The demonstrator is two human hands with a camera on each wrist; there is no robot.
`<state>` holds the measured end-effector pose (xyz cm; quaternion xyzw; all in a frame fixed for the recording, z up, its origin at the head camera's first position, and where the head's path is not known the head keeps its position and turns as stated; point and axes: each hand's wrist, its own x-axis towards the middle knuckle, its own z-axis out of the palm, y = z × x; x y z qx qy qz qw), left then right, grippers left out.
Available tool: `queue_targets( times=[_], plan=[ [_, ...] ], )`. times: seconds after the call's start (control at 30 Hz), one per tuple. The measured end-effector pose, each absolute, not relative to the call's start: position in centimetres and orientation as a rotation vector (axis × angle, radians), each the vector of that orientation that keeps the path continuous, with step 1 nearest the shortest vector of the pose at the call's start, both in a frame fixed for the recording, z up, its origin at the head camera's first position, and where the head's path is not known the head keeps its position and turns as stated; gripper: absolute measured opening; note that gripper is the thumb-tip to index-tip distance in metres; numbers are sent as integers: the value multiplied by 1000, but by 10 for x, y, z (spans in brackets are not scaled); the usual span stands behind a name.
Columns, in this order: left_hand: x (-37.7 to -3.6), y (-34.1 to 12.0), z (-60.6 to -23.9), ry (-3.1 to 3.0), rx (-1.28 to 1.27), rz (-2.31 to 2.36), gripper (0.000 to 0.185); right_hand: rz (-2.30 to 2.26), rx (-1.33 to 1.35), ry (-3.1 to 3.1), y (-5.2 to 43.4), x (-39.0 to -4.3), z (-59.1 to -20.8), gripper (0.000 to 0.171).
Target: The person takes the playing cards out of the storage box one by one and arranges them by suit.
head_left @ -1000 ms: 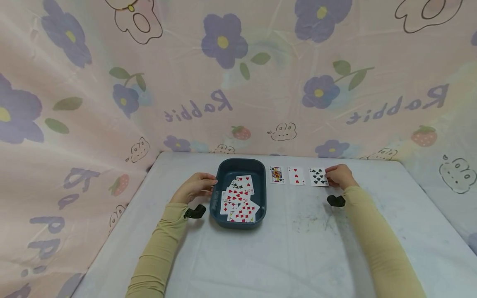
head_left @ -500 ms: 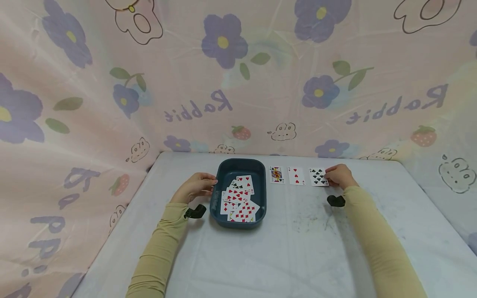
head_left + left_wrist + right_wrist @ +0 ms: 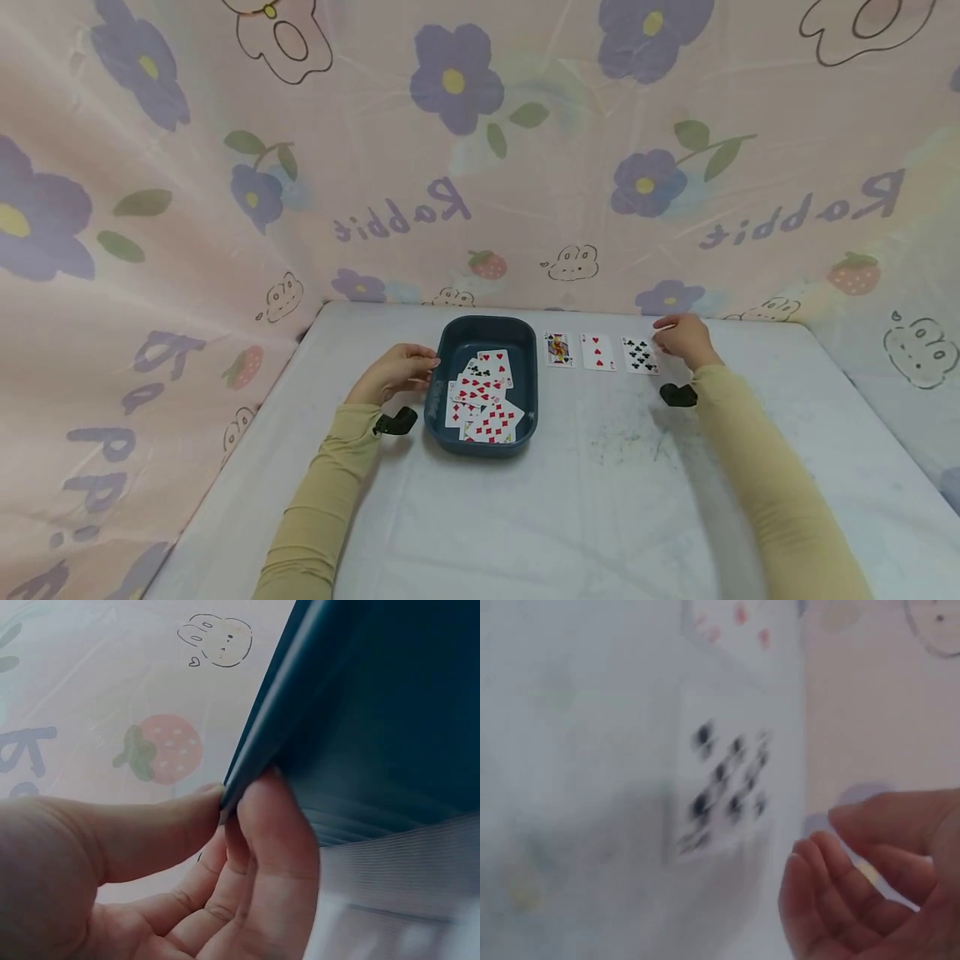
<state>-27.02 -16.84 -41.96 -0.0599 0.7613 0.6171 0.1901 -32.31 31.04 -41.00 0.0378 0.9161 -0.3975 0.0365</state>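
My left hand [image 3: 395, 372] pinches the left rim of a dark blue tray [image 3: 487, 448]; in the left wrist view thumb and forefinger [image 3: 274, 847] press on either side of its wall [image 3: 375, 727]. Overlapping face-up playing cards [image 3: 480, 390] lie inside the tray. To its right, three cards lie in a row on the table: a face card [image 3: 558, 350], a three of hearts [image 3: 598, 352] and a clubs card [image 3: 641, 356]. My right hand [image 3: 686, 340] hovers just beyond the clubs card, fingers loosely bent and holding nothing. In the right wrist view that card [image 3: 727, 772] lies apart from the fingertips, blurred.
A white cloth [image 3: 570, 508] covers the table. Behind it and at the sides hangs a pale pink curtain [image 3: 517, 208] printed with flowers and rabbits, close to the row of cards. Dark smudges [image 3: 630, 446] mark the cloth in front of the row.
My right hand has let go of the clubs card and lifted slightly away from it, toward the back. My left hand still holds the tray rim. The head view has shifted a little.
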Motion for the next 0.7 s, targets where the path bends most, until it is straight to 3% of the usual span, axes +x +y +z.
queue_targets(
  times=[0.7],
  plan=[
    [-270, -166, -418, 2181, -188, 1703, 27, -1031, -711, 2642, 149, -323, -329, 34]
  ],
)
